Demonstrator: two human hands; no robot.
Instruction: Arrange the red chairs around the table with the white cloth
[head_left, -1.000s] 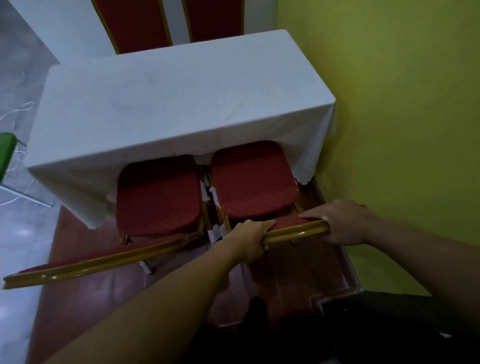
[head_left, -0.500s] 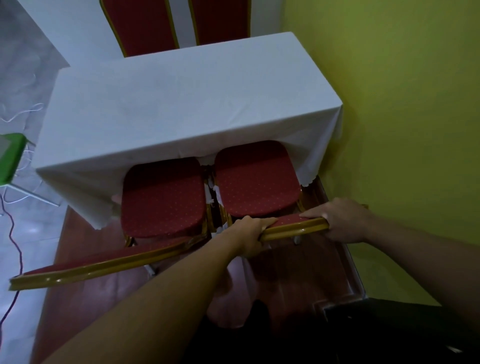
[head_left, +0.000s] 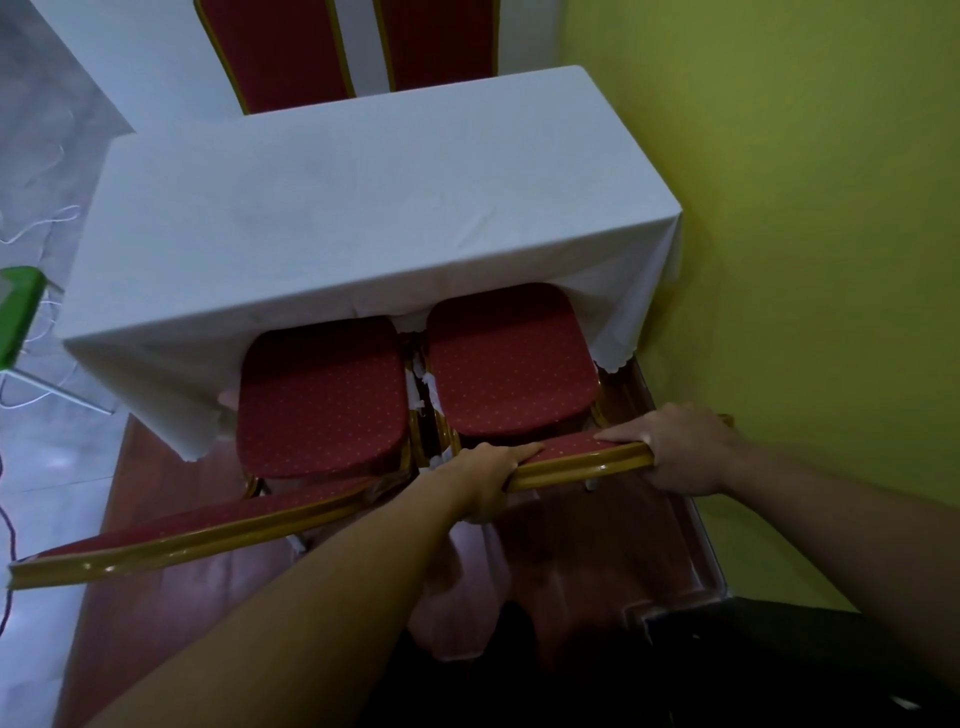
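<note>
A table with a white cloth (head_left: 363, 208) stands against the yellow wall. Two red chairs with gold frames sit side by side at its near edge, seats partly under the cloth. My left hand (head_left: 488, 475) and my right hand (head_left: 680, 449) both grip the top rail of the right chair's backrest (head_left: 582, 457), one at each end. The right chair's seat (head_left: 509, 364) lies just beyond my hands. The left chair's seat (head_left: 322, 400) and its backrest top (head_left: 197, 535) are untouched. Two more red chair backs (head_left: 275, 52) rise behind the table's far side.
The yellow wall (head_left: 805, 234) runs close along the right. A reddish-brown floor strip (head_left: 130, 597) lies under the near chairs, with pale tile to the left. A green object (head_left: 18, 312) and thin cables sit at the left edge. A dark object (head_left: 779, 649) is at bottom right.
The right chair has slid slightly further under the cloth with both hands still on its backrest. The view has shifted a little; the left chair has not moved.
</note>
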